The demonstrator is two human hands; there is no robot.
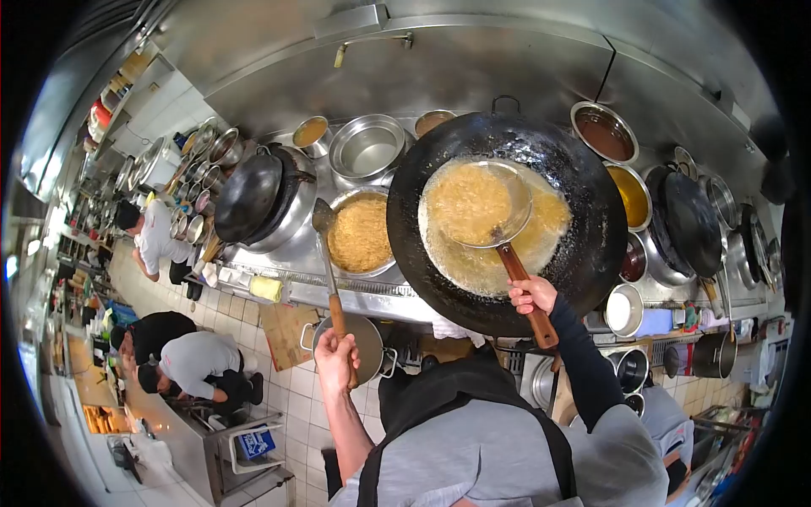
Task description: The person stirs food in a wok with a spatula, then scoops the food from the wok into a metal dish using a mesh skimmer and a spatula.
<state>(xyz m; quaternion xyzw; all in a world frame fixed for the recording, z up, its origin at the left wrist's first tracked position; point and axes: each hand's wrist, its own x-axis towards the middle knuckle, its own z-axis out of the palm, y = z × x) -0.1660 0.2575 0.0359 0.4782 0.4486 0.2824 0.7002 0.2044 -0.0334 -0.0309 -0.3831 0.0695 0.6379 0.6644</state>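
Note:
My right hand (533,296) is closed around the wooden handle of a round strainer (525,211). The strainer's bowl lies in a large black wok (591,262), among golden, foamy bits of food (469,203) in bubbling oil. With my left hand (337,351) I grip the wooden handle of a long metal wok ladle (323,224). Its dark head is raised at the left edge of a metal bowl (390,264) filled with golden fried bits (359,235). This bowl stands just left of the wok. Whether the ladle touches the bowl, I cannot tell.
A steel pot (367,145) and a sauce pot (312,135) stand behind the bowl. Right of the wok are a brown sauce pot (605,133) and a yellow liquid pot (629,196). Stacked woks (249,198) sit left. Several co-workers (203,355) are nearby. A tall pot (369,338) stands below the counter.

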